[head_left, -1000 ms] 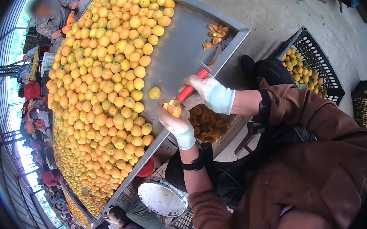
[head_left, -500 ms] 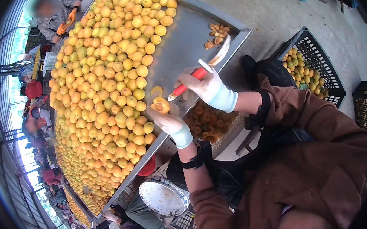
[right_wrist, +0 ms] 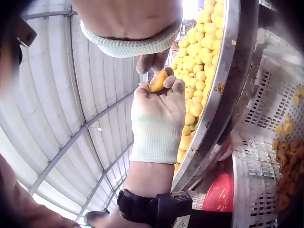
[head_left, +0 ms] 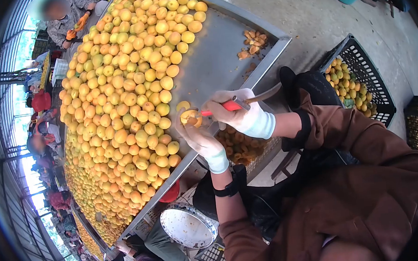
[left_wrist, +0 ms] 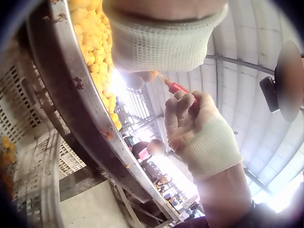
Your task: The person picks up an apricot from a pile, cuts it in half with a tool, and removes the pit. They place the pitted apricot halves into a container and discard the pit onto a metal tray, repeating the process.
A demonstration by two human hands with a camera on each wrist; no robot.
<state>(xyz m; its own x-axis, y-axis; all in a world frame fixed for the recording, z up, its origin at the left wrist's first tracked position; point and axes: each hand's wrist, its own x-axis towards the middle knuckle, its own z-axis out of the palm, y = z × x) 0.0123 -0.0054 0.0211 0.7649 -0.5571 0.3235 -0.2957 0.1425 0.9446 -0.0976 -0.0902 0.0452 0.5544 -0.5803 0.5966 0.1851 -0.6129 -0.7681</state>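
Bare steel strip of tray (head_left: 213,56) open ahead of hands; apricot heap (head_left: 128,102) blocks left, tray rim (head_left: 267,62) blocks right.

Fruit pile (head_left: 128,102) on tray (head_left: 213,56) (crate (head_left: 356,70) right).

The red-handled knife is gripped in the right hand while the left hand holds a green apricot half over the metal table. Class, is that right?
Not quite: in the head view the apricot half in the left hand is orange-yellow, not green. The right hand does grip the red-handled knife over the metal table.
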